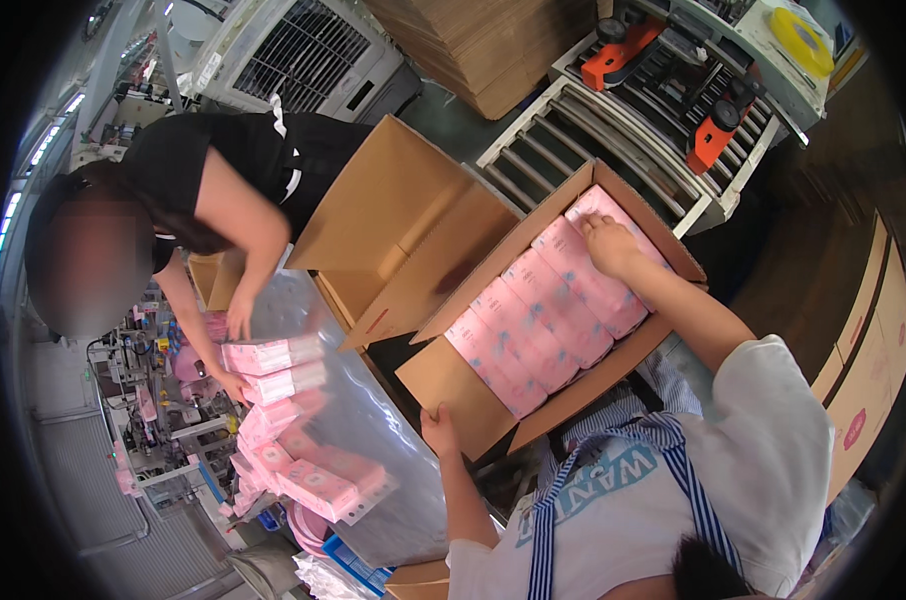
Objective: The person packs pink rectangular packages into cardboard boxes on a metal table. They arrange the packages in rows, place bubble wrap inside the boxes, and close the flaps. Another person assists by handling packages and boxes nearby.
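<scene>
An open cardboard carton stands in front of me, filled with rows of pink soft packs that look like tissue packs. At the near-left corner, my left hand is closed around the edge of a raised flap. My right hand lies on the packs at the carton's far end, fingers stretched out over their tops. To the left, a co-worker's two hands are at a stack of pink-and-white packs on a shiny metal table.
Another open carton sits just beyond mine, flaps up. Behind it runs a roller conveyor with orange-and-black guides and a roll of yellow tape. Flat cardboard is stacked at the back; more cartons stand right.
</scene>
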{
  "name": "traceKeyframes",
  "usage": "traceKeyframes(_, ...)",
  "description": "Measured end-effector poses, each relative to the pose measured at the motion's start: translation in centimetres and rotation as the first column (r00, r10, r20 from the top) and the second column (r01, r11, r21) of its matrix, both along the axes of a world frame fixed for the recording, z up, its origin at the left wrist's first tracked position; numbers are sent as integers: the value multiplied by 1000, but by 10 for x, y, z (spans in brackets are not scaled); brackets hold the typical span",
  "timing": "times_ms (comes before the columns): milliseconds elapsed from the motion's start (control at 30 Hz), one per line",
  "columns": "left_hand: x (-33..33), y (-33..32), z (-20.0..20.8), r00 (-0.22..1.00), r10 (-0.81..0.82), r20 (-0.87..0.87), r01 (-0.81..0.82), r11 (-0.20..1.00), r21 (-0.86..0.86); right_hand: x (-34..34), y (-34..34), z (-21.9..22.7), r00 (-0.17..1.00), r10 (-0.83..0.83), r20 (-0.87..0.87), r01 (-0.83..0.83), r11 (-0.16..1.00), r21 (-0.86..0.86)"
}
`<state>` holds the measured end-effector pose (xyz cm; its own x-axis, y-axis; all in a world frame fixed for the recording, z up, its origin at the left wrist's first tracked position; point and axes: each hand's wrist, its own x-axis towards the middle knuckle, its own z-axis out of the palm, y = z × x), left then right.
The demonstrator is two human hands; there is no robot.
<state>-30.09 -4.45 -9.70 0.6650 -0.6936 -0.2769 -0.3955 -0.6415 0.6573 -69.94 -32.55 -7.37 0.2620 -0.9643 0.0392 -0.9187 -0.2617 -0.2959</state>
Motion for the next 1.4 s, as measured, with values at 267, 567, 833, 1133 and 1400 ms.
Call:
traceKeyframes(267,-111,-56,12,704,-653,278,668,743,54,-49,1,78,982,-186,-25,164,915,-369)
traceKeyframes(567,-104,-79,13,438,-868,234,791,496,358,-71,63,73,617,742,263,-671,320,669)
traceKeyframes(833,-65,-88,-9,678,-715,169,700,698,148,-8,8,26,711,628,-316,-489,765,419)
traceKeyframes(1133,-93,-51,-61,946,-232,-228,197,966,-165,15,-6,25,976,176,-128,-213,896,-390)
traceKeyframes(1400,-101,-54,-71,546,210,-811,-32,972,231,-37,1,-58,885,-464,44,461,856,-232)
